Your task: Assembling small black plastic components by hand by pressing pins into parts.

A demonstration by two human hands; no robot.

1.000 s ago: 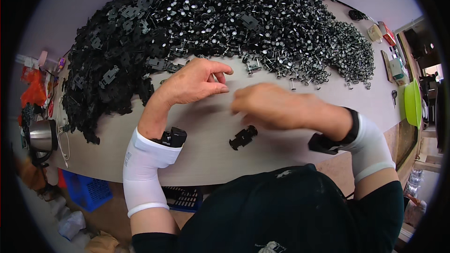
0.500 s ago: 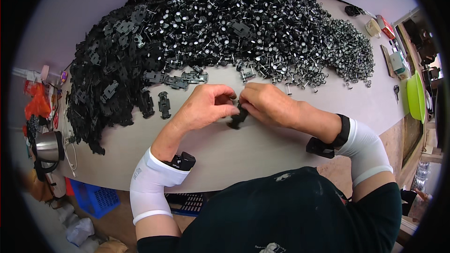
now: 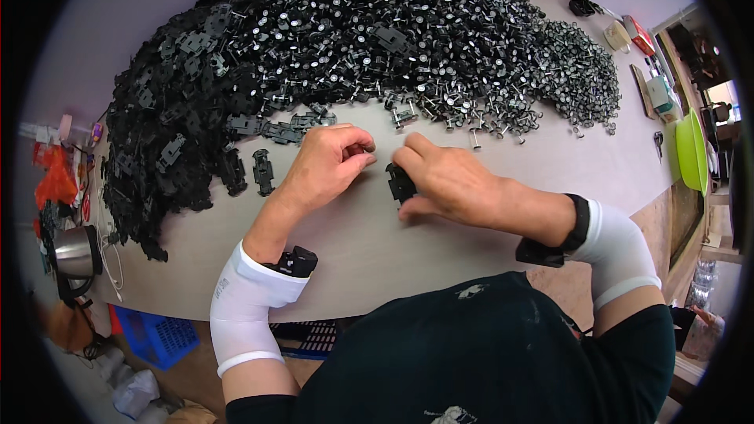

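My right hand (image 3: 452,177) is closed at the middle of the grey table (image 3: 345,267), thumb and fingers around a black toy car chassis (image 3: 401,184); part of it is hidden under the fingers. A short gap to the left, my left hand (image 3: 334,161) is held with curled fingers, thumb and forefinger tips close together. Whatever may be in that pinch is too small to see. Beyond the hands lies a single wheel-and-axle set (image 3: 404,115). Several loose chassis parts (image 3: 262,172) lie left of my left hand.
A big heap of black wheels on silver axles (image 3: 377,39) fills the far side, with dark chassis parts (image 3: 157,133) piled at its left. A lime green basin (image 3: 691,155) stands at the right edge, a steel kettle (image 3: 75,253) at the left. Below is a blue crate (image 3: 161,338).
My hands have moved apart, the left one shifting leftward off the chassis. The chassis now stays with my right hand alone, whose thumb has spread lower along it.
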